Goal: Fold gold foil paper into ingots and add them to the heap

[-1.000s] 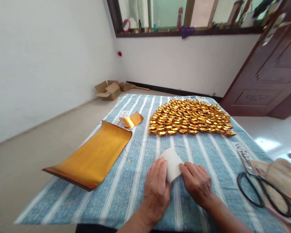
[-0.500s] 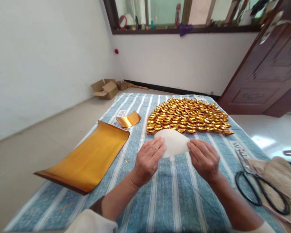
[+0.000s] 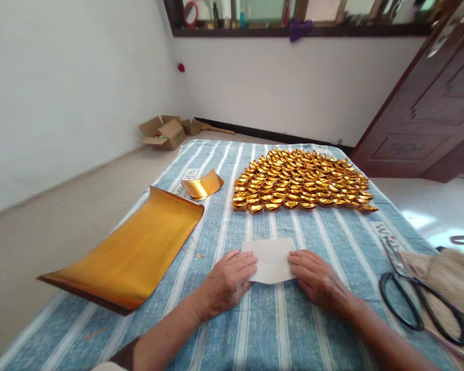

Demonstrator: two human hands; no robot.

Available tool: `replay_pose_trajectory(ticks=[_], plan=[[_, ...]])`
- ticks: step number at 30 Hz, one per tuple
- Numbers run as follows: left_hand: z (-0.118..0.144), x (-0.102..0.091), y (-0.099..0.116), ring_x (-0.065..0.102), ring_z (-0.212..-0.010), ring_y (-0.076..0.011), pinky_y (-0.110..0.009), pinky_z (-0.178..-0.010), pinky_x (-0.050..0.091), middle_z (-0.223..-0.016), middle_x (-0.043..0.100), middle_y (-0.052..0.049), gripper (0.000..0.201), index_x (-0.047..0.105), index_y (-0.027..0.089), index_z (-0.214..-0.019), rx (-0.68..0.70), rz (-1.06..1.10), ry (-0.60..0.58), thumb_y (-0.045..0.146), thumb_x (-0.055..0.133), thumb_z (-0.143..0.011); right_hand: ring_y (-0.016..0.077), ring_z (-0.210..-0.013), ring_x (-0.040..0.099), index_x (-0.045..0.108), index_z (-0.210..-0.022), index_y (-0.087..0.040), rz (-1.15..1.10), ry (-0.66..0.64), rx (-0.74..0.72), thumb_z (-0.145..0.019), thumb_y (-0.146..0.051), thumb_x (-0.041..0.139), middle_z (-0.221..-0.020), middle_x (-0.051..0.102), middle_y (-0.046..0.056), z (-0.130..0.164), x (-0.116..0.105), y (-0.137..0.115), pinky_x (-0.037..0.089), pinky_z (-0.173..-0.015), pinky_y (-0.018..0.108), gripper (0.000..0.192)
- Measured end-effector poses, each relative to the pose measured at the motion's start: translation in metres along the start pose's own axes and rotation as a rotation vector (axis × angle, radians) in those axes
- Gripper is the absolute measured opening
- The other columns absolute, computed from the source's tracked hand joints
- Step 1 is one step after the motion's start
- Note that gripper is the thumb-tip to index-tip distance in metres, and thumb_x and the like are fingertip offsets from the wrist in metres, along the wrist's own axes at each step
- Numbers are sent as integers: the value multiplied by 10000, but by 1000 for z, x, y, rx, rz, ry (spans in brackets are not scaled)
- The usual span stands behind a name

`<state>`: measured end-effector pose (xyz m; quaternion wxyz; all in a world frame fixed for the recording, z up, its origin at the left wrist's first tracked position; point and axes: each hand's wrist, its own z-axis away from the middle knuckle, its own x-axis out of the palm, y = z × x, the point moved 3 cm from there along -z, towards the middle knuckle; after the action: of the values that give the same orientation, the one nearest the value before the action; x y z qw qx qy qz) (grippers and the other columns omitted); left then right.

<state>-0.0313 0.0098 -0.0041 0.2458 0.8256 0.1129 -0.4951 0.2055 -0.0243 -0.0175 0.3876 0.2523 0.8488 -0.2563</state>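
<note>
A small sheet of paper (image 3: pixel 272 260), pale side up, lies between my hands at or just above the striped cloth. My left hand (image 3: pixel 234 278) grips its left edge, fingers together on top and the thumb hidden. On the right edge my right hand (image 3: pixel 319 275) does the same, fingers pressed over the paper. Beyond the sheet stand rows of folded gold paper ingots (image 3: pixel 301 180). To the left rest a large stack of gold foil paper (image 3: pixel 135 247) with curled ends and a smaller curved stack of gold paper (image 3: pixel 203 185).
Black-handled scissors (image 3: pixel 421 304) lie at the right by a beige cloth (image 3: pixel 444 273). The blue striped tablecloth (image 3: pixel 201 299) covers the table. An open cardboard box (image 3: pixel 166 134) sits on the floor by the wall, and a brown door (image 3: pixel 417 118) stands at the right.
The sheet of paper came down and nearer to me, from bowed to nearly flat. Both hands moved with it, keeping its two sides. The camera view shifted slightly.
</note>
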Motion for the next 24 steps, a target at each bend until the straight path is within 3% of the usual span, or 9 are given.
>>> replay_pose_trajectory(ticks=[4,10,13,16,18,19,24], plan=[[-10,-5,-6,679,-863,-189,-354,-804,511,-888,729,-45,151,657,175,-926,-98,130,97,200,509,-921,199,-898,671,655,-917,-196,-120,-4,130,-904,-184,525,-905,723,64,-9,-1,12,524,-833,362,131],[-20,-8,-13,633,-690,-163,-300,-645,527,-733,672,-20,154,662,171,-830,-348,117,142,204,527,-897,168,-698,678,681,-866,-219,-268,-19,591,-840,-260,604,-787,730,12,-29,4,28,519,-658,280,91],[-18,-12,-2,651,-783,-213,-371,-693,558,-857,688,-87,179,623,120,-1026,-387,-81,312,185,535,-884,156,-648,661,676,-852,-211,-309,-51,744,-804,-261,628,-749,718,-3,-35,8,31,507,-634,271,85],[-15,-14,26,574,-1132,-291,-483,-923,504,-1144,647,-164,333,552,95,-1181,-225,-241,434,98,555,-848,170,-668,659,677,-888,-198,-280,-15,777,-784,-283,643,-761,715,9,-34,11,31,511,-655,295,139],[-16,-11,46,513,-1234,-286,-477,-999,463,-1200,638,-147,322,573,103,-1145,-50,-189,386,47,534,-831,183,-695,667,675,-945,-191,-265,24,775,-782,-304,645,-787,719,23,-32,12,30,522,-677,313,201],[-17,-7,53,501,-1254,-277,-481,-1029,443,-1219,639,-125,306,583,115,-1138,21,-160,298,61,512,-846,188,-708,671,672,-970,-187,-261,39,773,-784,-309,642,-802,721,31,-30,13,30,528,-686,321,225],[-21,12,50,501,-1259,-325,-515,-977,487,-1326,568,-172,392,553,79,-1224,-24,-223,-14,308,534,-907,210,-723,679,659,-998,-159,-198,95,753,-793,-317,632,-846,722,72,-26,16,28,549,-690,354,260]])
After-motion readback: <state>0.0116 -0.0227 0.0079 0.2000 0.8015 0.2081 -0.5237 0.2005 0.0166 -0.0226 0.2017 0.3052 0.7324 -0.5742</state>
